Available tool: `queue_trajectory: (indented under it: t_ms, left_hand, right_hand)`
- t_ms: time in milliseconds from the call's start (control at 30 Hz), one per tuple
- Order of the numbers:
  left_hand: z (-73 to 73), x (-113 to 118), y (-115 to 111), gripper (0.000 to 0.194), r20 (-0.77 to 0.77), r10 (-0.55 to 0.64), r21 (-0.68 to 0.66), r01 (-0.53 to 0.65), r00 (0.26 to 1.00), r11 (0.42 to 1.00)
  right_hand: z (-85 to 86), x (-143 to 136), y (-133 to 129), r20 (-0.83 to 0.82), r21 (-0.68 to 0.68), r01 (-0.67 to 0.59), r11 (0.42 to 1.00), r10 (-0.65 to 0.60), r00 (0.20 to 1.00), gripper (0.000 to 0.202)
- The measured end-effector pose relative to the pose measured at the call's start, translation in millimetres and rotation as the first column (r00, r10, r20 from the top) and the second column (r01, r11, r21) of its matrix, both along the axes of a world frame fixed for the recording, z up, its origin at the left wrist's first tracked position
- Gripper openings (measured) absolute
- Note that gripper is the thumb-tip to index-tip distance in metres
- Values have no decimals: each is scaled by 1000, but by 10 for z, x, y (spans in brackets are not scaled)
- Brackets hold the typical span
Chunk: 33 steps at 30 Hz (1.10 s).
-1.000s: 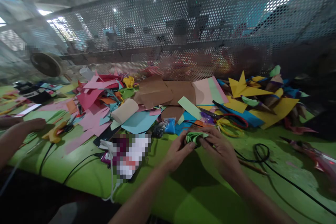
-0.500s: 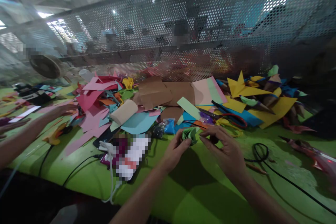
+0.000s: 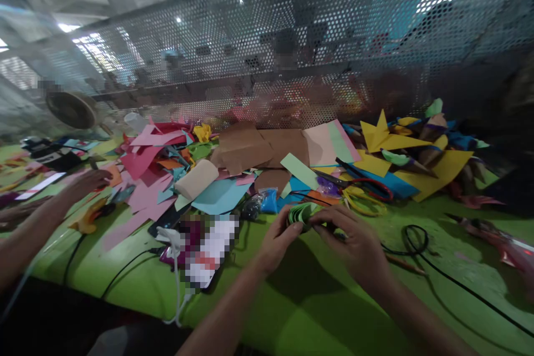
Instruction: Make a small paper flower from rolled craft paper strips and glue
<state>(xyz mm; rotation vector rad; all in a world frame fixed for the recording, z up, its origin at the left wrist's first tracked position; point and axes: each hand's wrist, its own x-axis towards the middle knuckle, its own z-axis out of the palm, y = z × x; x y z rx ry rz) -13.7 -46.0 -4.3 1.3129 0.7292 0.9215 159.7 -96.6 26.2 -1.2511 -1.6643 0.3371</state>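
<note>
So the thing in hand is a bundle of curled green paper (image 3: 298, 213), thin layers bent into a fanned C-shape, held just above the worktop (image 3: 287, 303), between its middle and the near edge. Left hand (image 3: 278, 236) has its fingers curled snugly around the paper. Right hand (image 3: 348, 236) has its fingers bunched close together at the paper's right end; it's pretty dark in there, so I can't tell if they're actually pinching it.

Toward the far edge it's all creased brown paper (image 3: 242, 147), a tan roll (image 3: 196, 179), pointy yellow folded paper (image 3: 380, 136) and scissors (image 3: 369, 181), backed by a perforated screen (image 3: 233, 22). Smooth green surface runs from under the hands to the near edge, with a looped black cable (image 3: 411, 256) on the right and a white cable (image 3: 177, 283) hanging over that edge on the left.
</note>
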Motion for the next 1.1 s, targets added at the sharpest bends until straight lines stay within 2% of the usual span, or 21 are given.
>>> queue_trajectory:
  t_ms: [167, 267, 400, 500, 600, 767, 967, 1100]
  left_hand:
    - [9, 6, -6, 38, -28, 54, 66, -52, 998, 996]
    - [19, 0, -12, 36, -90, 92, 216, -71, 992, 974]
    - [59, -15, -19, 27, -215, 147, 468, -30, 965, 883]
    - [84, -19, -19, 22, -273, 179, 579, 13, 945, 815]
    - [95, -19, -23, 23, -293, 204, 657, 42, 934, 752]
    - [103, -26, -44, 25, -293, 223, 720, 61, 930, 691]
    - [99, -33, -50, 31, -245, 265, 781, 28, 932, 623]
    - [82, -35, -47, 32, -223, 287, 809, 13, 932, 587]
  right_hand:
    - [32, -4, -20, -58, -91, 86, 992, -92, 994, 7]
    - [63, -28, -19, -132, -200, 88, 976, -116, 984, 13]
    - [88, -70, 4, -350, -306, -56, 950, -57, 935, 23]
    - [78, -80, 17, -414, -334, -119, 935, -32, 910, 26]
    - [47, -70, 19, -361, -369, -80, 926, -63, 931, 19]
    - [39, -53, -3, -237, -356, -8, 935, -82, 968, 7]
    - [78, -40, -74, -40, -204, 89, 975, -100, 994, 20]
    - [61, -13, -95, 43, -99, 88, 991, -84, 996, 26]
